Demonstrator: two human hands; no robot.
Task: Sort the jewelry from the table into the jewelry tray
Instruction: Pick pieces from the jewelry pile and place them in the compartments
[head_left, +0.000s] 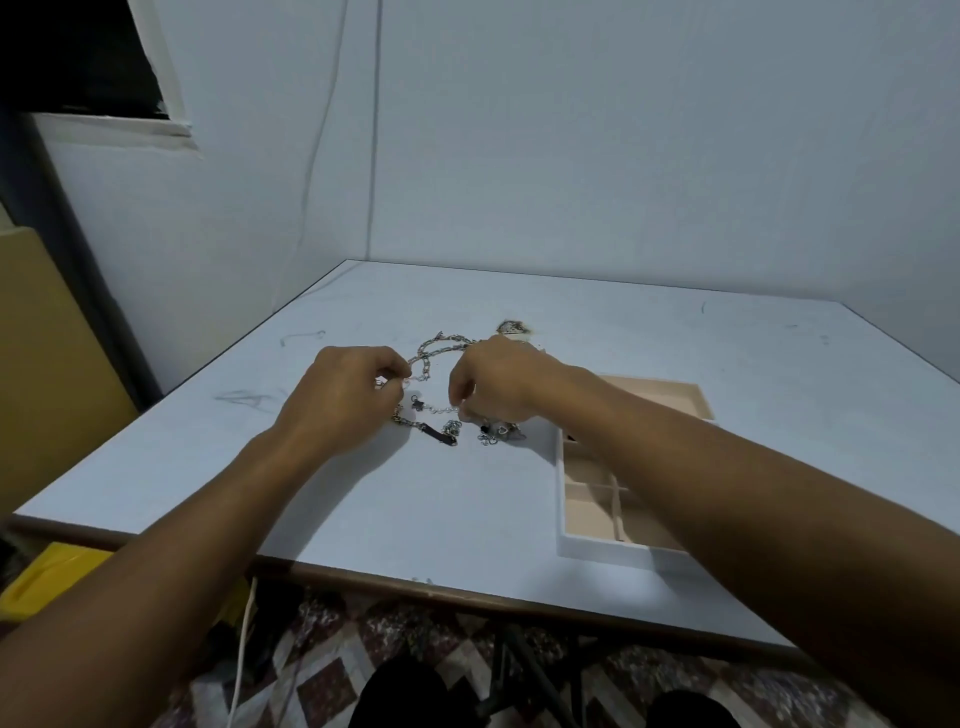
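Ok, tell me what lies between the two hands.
In the head view, a thin chain with a dark charm runs between the left hand and right hand; a thick chain loops just behind it.

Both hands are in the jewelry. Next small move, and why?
Probably lift the thin chain clear of the heavier chains tangled beside it: left hand and right hand both seem to pinch it, and the jewelry tray sits alongside.

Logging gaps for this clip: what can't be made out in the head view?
All head view.
Beige compartmented jewelry tray with white rim: right forearm covers most compartments.
Tangled silver chain jewelry: too small and blurred to count pieces.
Left hand and right hand: curled fingers hide which strands they pinch.
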